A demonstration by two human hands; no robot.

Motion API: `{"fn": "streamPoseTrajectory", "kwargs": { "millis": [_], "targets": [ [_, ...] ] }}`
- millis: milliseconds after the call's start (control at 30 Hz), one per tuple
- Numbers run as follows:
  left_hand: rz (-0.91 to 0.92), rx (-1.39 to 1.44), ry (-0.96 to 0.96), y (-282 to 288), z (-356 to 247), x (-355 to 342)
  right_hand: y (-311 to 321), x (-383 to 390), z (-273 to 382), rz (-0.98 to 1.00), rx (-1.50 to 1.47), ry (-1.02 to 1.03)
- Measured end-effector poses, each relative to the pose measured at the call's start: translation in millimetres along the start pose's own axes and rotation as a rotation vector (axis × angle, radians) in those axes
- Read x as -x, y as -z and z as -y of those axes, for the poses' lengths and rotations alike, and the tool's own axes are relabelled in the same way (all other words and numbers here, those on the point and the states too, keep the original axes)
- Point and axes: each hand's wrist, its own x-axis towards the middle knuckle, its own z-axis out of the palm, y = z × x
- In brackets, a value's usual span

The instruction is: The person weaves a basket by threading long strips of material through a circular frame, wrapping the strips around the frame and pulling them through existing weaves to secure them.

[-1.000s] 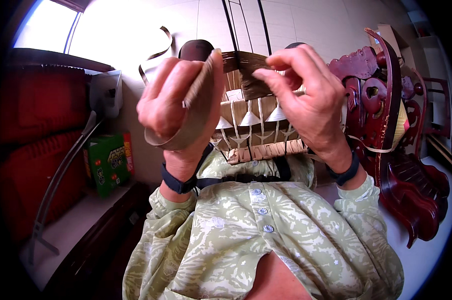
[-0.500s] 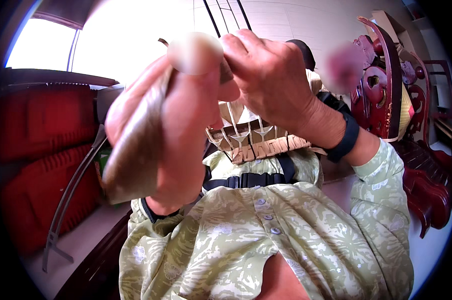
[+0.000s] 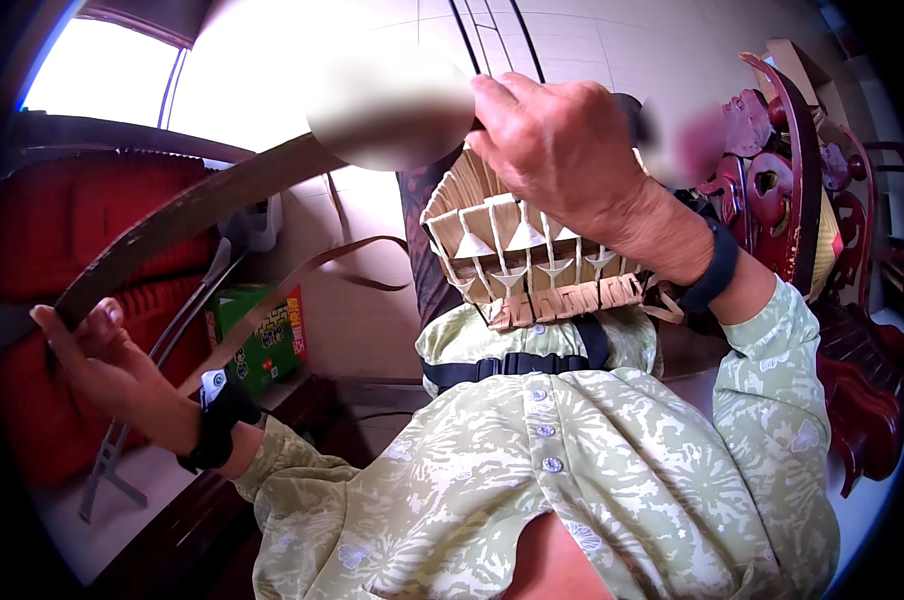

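Note:
A long, flat brown strip [image 3: 207, 195] stretches between my two hands, raised across the upper left. Toward its lower left end, my left hand [image 3: 112, 365] has the strip between thumb and fingers. My right hand [image 3: 562, 145] is closed at the other end, up near the middle; a blurred patch hides part of the strip beside its fingertips. Below my right hand a partly woven basket [image 3: 562, 300] of pale cords and tan strips rests at my lap. A thinner, lighter brown strip [image 3: 317, 262] loops down between my left hand and the basket.
Red ribbed cases [image 3: 92, 225] stand at the left. A green box [image 3: 262, 340] sits beyond my left wrist, near a thin grey metal frame [image 3: 162, 365]. Carved dark red wooden furniture [image 3: 802, 190] stands at the right. Thin black rods [image 3: 497, 40] show at the top.
My left hand has moved from close beside my right hand down and out to the far left, drawing the strip out lengthwise. My right hand stays nearly in place. More of the basket shows.

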Motion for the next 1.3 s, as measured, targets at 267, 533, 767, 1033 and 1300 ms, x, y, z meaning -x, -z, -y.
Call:
{"fn": "streamPoseTrajectory", "kwargs": {
  "millis": [267, 533, 767, 1033, 1300],
  "targets": [
    [0.468, -0.023, -0.249, -110.9, -28.7, -13.7, -13.8, -4.6, -8.3, -0.176, -0.219, -0.119],
    [1.254, 0.063, 0.340, -211.9, 39.4, 33.1, 26.6, -9.2, -24.1, 0.084, -0.820, -0.820],
    [1.033, 0.564, 0.892, -248.9, 113.8, 90.0, 14.5, -9.3, -30.3, 0.019, -0.781, -0.765],
    [1.046, 0.328, 0.688, -257.1, 98.8, 81.2, 22.8, -22.4, -57.6, 0.178, -0.942, -0.797],
    [0.859, 0.224, 0.708, -243.0, 78.9, 99.8, 33.8, -17.1, -96.4, 0.552, -1.250, -0.711]
  ]
}}
